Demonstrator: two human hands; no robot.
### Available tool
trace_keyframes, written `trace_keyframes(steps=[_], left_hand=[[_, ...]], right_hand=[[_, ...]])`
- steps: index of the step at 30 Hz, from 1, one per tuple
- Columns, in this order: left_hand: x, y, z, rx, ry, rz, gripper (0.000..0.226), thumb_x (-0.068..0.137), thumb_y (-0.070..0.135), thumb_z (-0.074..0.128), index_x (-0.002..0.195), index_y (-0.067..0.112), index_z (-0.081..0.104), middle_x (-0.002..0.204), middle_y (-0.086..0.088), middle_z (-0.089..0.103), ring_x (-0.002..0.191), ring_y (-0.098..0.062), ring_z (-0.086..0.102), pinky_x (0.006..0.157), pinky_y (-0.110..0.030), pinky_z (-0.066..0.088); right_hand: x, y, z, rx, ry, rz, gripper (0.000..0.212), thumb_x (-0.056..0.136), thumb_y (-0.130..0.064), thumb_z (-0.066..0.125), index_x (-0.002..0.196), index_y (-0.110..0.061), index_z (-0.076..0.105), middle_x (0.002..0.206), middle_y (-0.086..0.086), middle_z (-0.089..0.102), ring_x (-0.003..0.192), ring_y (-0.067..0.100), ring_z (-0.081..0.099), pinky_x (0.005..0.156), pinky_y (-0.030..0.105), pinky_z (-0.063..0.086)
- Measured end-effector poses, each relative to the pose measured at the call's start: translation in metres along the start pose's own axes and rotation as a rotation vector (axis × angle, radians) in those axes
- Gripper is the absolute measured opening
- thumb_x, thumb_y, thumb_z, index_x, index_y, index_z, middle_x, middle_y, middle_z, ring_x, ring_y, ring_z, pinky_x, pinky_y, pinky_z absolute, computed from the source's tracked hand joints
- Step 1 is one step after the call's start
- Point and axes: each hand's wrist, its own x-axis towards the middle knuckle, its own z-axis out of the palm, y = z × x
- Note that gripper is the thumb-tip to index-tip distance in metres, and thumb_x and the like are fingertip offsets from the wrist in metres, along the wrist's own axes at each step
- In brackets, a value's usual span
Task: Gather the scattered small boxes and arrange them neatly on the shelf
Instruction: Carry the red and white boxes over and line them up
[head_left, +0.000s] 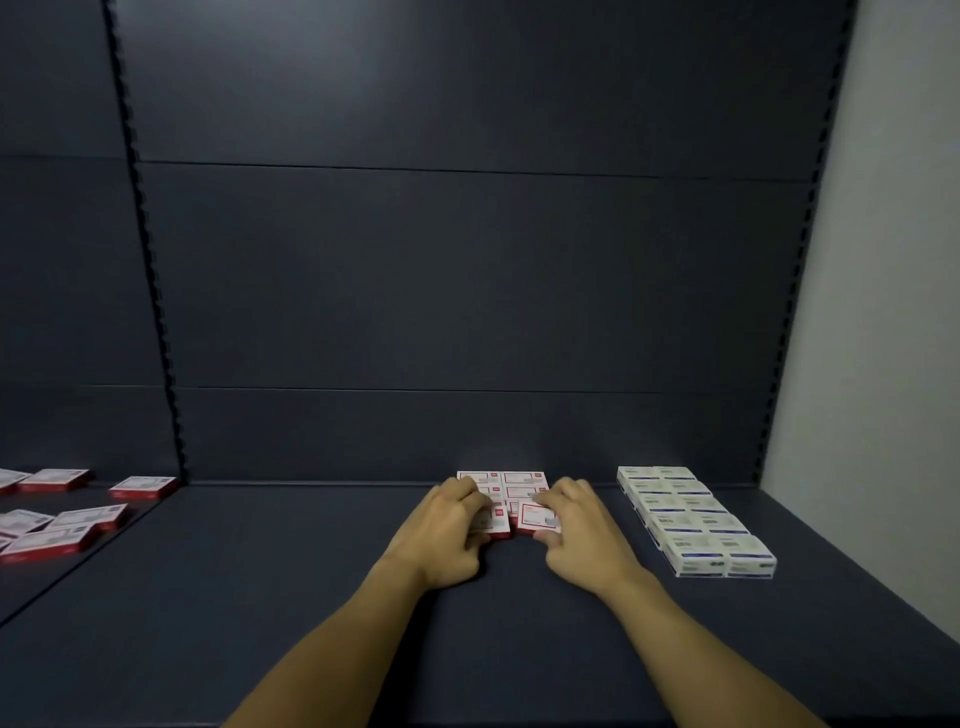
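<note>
A block of small red-and-white boxes (519, 480) lies in two columns against the back wall of the dark shelf (260, 571). My left hand (441, 530) grips the front box of the left column (493, 522). My right hand (582, 535) holds the front box of the right column (537, 518), which sits slightly skewed. Both hands rest on the shelf surface and cover parts of the block. Several more red-and-white boxes (62, 530) lie scattered on the neighbouring shelf at the far left.
A tidy two-column block of white-and-blue boxes (696, 519) stands to the right of my hands. A slotted upright (150, 291) divides the two shelf bays. A pale wall (883, 312) borders the shelf on the right.
</note>
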Motion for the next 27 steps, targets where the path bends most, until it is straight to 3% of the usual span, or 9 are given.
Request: trace_keyframes(steps=[12,17,27], left_hand=[[-0.005,-0.001,0.003,-0.021,0.007,-0.008,0.045,0.081,0.027,0.062,0.123,0.013,0.068,0.118,0.004,0.059,0.108,-0.016,0.052,0.097,-0.025,0.045],[-0.007,0.001,0.001,-0.026,-0.021,-0.027,0.050,0.082,0.032,0.059,0.127,0.013,0.068,0.117,0.005,0.056,0.109,-0.014,0.050,0.097,-0.029,0.048],[-0.007,-0.001,0.003,-0.015,-0.004,-0.029,0.051,0.083,0.037,0.060,0.132,0.022,0.061,0.124,0.009,0.053,0.112,-0.013,0.046,0.101,-0.022,0.031]], right_hand=[[-0.004,0.002,0.003,0.035,0.019,-0.020,0.047,0.082,-0.022,0.072,0.128,-0.016,0.062,0.112,-0.008,0.052,0.111,0.013,0.045,0.102,0.031,0.043],[-0.007,0.002,0.002,0.043,0.033,-0.027,0.047,0.082,-0.023,0.072,0.128,-0.017,0.063,0.111,-0.010,0.051,0.111,0.011,0.044,0.102,0.025,0.040],[-0.009,-0.002,0.001,0.088,0.042,-0.081,0.047,0.080,-0.022,0.072,0.125,-0.023,0.061,0.111,-0.019,0.048,0.110,0.005,0.043,0.101,0.019,0.038]])
